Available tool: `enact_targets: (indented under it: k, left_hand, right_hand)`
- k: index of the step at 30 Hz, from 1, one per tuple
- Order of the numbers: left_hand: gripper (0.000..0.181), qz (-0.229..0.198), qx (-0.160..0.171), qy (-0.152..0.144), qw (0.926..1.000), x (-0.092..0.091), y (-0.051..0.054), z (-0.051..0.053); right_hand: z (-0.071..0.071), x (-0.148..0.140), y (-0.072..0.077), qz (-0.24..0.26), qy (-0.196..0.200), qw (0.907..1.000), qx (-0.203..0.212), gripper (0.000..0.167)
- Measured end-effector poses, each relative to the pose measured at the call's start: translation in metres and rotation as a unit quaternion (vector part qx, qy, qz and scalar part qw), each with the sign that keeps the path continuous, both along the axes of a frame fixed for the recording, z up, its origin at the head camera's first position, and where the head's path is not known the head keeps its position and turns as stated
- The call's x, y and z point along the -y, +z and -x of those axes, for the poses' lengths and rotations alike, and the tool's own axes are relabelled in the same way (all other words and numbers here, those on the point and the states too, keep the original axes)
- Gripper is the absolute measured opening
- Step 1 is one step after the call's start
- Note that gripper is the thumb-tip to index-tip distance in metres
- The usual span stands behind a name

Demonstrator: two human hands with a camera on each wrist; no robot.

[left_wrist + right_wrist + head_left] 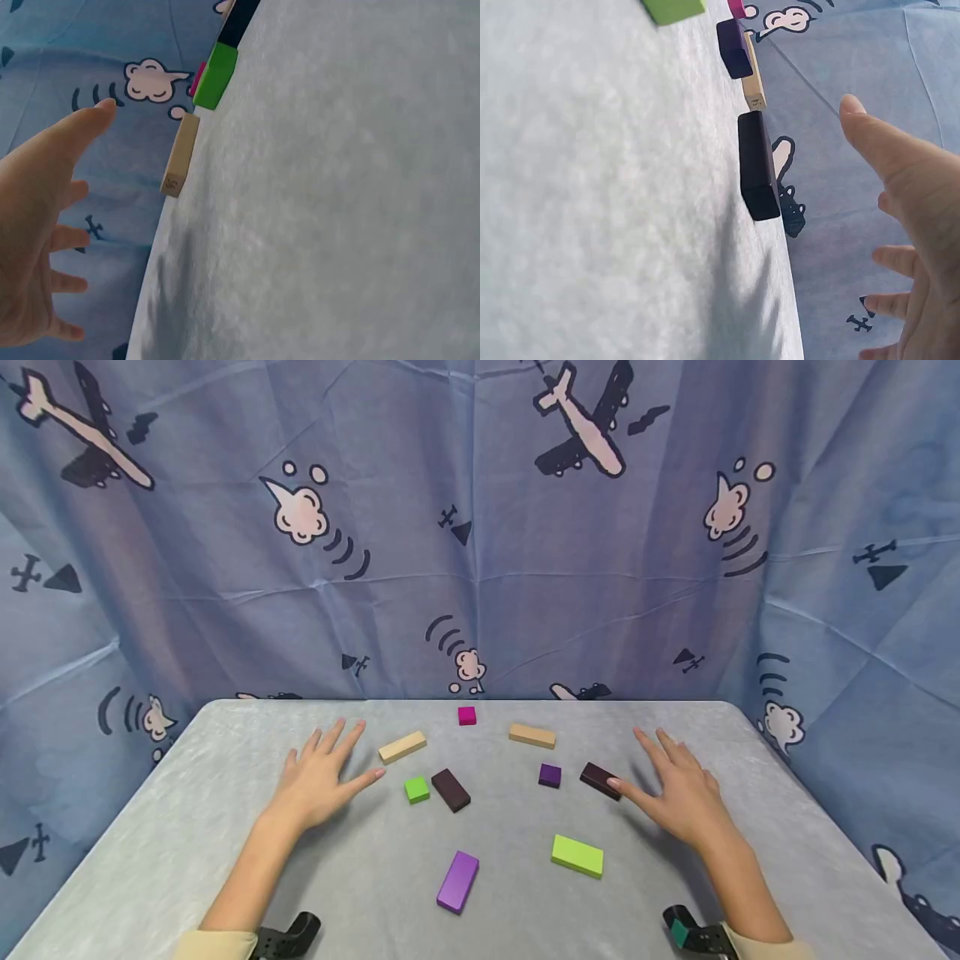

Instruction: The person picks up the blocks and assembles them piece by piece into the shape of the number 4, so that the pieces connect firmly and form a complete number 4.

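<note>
My left hand (pixel 317 781) is held above the table with fingers spread, holding nothing. Nearest to it are a plain wooden block (pixel 402 747) and a small green cube (pixel 417 790), with a dark brown block (pixel 451 790) just right of the cube. On the other side, my right hand (pixel 684 789) hovers with straight, spread fingers. Its thumb overlaps the end of another dark brown block (pixel 597 779) in the head view, but the right wrist view shows a gap between thumb and block (pixel 757 165). A small dark purple cube (pixel 550 776) lies left of that block.
Closer to me lie a purple block (pixel 457 882) and a lime green block (pixel 577 857). Toward the back are a magenta cube (pixel 467 716) and a second wooden block (pixel 532 736). A blue printed curtain (pixel 397 527) hangs behind the grey-white table (pixel 360 893).
</note>
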State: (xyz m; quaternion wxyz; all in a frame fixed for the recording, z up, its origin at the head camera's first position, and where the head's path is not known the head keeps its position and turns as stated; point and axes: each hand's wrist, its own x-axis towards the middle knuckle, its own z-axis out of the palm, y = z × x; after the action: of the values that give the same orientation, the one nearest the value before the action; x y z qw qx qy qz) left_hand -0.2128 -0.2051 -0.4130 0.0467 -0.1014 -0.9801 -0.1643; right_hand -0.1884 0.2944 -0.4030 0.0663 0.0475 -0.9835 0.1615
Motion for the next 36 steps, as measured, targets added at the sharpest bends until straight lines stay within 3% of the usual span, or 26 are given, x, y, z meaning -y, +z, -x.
enact_targets:
  k: [17, 27, 36]
  left_hand:
    - [0.078, -0.051, -0.049, -0.049, 0.9963, -0.014, 0.005, -0.006]
    - [0.075, -0.080, -0.060, -0.080, 0.9917, -0.024, 0.014, -0.011]
    - [0.070, -0.102, -0.069, -0.118, 0.9854, -0.033, 0.009, -0.012]
  right_hand:
    - [-0.004, 0.018, 0.013, 0.049, 0.063, 0.9950, -0.060, 0.079]
    - [-0.008, 0.026, 0.015, 0.053, 0.072, 0.9934, -0.072, 0.075]
    - [-0.010, 0.029, 0.016, 0.041, 0.065, 0.9944, -0.072, 0.073]
